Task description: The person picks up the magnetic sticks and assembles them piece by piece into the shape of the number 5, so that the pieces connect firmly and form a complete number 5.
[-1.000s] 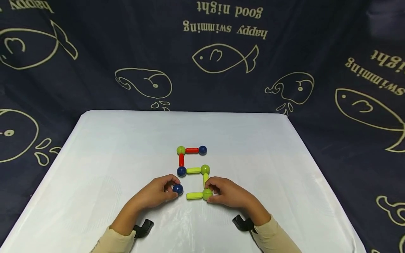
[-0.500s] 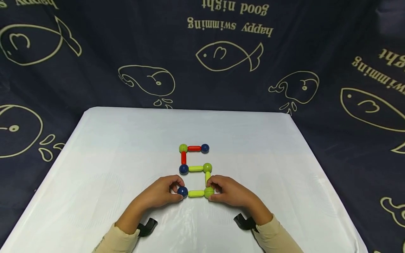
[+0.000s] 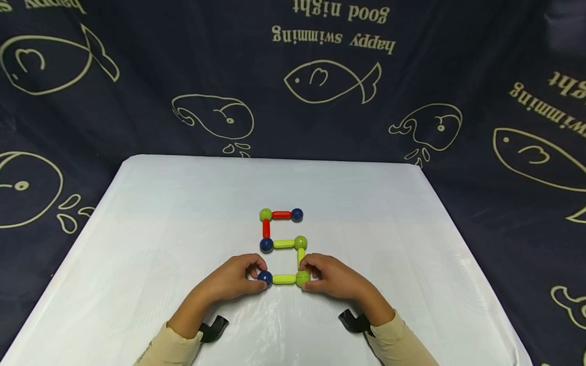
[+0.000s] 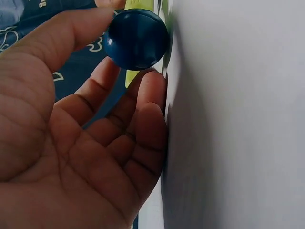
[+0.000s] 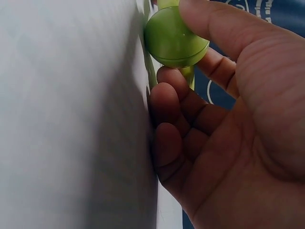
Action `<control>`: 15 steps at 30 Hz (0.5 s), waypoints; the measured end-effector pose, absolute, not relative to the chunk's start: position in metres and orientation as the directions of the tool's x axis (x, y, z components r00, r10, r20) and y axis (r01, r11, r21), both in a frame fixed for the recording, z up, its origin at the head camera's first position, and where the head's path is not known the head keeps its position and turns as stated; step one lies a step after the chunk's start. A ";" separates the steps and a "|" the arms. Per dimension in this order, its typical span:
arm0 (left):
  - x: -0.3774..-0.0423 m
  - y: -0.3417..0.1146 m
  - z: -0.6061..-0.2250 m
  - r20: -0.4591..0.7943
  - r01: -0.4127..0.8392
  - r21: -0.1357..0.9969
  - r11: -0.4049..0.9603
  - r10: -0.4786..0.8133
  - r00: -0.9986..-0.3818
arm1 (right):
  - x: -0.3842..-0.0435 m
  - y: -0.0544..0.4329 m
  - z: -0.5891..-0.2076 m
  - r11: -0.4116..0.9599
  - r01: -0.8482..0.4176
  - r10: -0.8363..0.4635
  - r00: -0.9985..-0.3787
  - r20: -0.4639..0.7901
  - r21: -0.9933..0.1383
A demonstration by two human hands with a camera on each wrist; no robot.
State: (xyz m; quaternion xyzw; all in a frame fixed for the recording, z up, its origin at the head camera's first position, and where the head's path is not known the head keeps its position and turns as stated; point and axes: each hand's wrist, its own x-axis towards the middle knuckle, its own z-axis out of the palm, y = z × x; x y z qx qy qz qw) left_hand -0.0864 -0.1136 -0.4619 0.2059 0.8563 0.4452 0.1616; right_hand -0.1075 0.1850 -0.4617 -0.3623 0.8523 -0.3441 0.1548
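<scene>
Rods and balls lie joined on the table in a shape like a figure 5. My left hand [image 3: 236,278] pinches the blue ball [image 4: 137,40] at the near left end, thumb and fingertips on its sides. That ball meets the end of a light green rod [image 3: 284,279]. At the rod's other end my right hand [image 3: 330,276] holds a green ball [image 5: 174,37] between thumb and fingers. Another light green rod [image 3: 300,256] runs from there up to a second green ball [image 3: 300,242], partly hidden by the right fingers.
Farther back, a light green rod [image 3: 283,244], a blue ball [image 3: 266,245], red rods [image 3: 281,215], a green ball [image 3: 265,214] and a blue end ball [image 3: 297,214] complete the line. The white-covered table [image 3: 192,198] ends at a dark printed curtain [image 3: 320,127].
My left hand has moved right with the blue ball, closing the gap to the rod's left end. The right hand keeps its hold on the green ball. The view has shifted slightly.
</scene>
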 end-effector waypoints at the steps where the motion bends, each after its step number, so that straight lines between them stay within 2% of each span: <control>1: -0.086 -0.114 -0.462 -0.086 0.213 0.830 0.515 0.495 -0.865 | -0.107 0.185 -0.462 0.499 -0.510 -0.724 -0.690 -0.013 -0.701; 7: -0.089 -0.117 -0.459 -0.023 0.244 0.812 0.530 0.448 -0.894 | -0.108 0.189 -0.462 0.487 -0.493 -0.725 -0.689 -0.018 -0.722; 11: -0.091 -0.123 -0.455 0.027 0.242 0.758 0.606 0.340 -0.940 | -0.113 0.198 -0.461 0.448 -0.437 -0.725 -0.688 -0.031 -0.780; 15: -0.092 -0.131 -0.449 0.147 0.287 0.621 0.729 0.252 -0.957 | -0.118 0.210 -0.457 0.476 -0.389 -0.657 -0.753 -0.026 -0.789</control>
